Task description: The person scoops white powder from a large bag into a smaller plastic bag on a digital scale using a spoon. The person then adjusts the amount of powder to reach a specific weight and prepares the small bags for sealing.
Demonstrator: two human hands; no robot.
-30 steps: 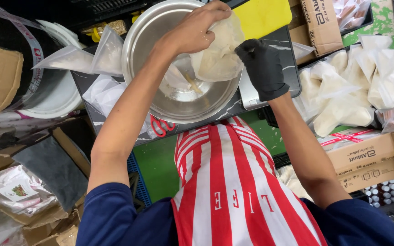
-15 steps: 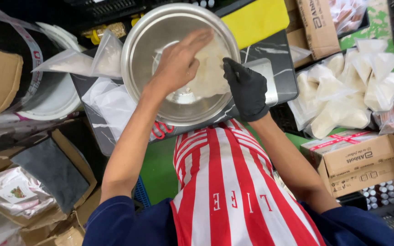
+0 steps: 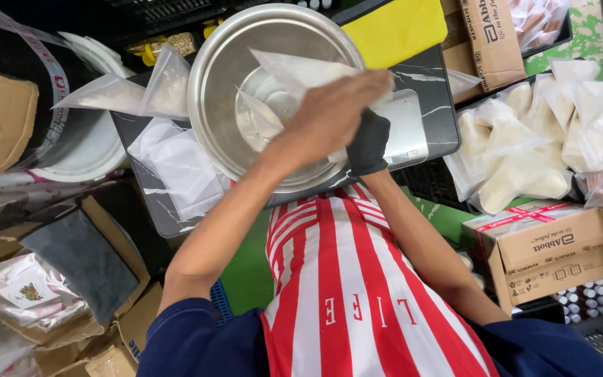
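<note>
Hands (image 3: 347, 122) grip clear bag (image 3: 301, 70) over steel bowl (image 3: 225, 63).

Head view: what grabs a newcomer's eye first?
The big steel bowl at top centre, with the bare left hand and the black-gloved right hand over it, holding a clear bag. Next, the red-and-white striped apron at bottom centre. At right, a heap of filled bags lies beside cardboard boxes.
</note>
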